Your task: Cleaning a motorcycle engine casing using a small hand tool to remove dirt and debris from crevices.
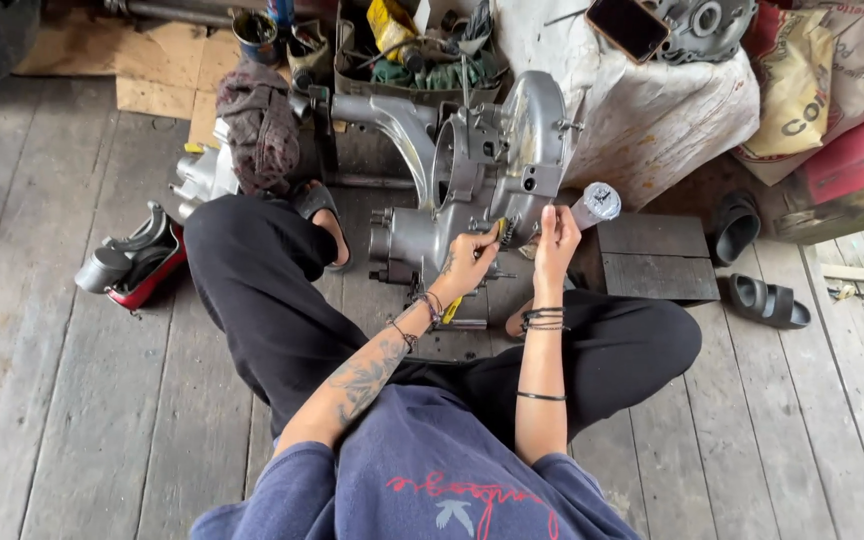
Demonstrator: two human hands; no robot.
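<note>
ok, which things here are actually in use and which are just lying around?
In use:
left hand on yellow-handled tool
right hand at the silver engine casing

Lying about:
black sandals
phone
grey tube
rag
red part

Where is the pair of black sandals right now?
In the head view, the black sandals lie on the plank floor at the right, beside the dark wooden block and below the red container.

Silver engine casing (472, 170), black trousers (272, 290), navy shirt (422, 480) with red print
</note>
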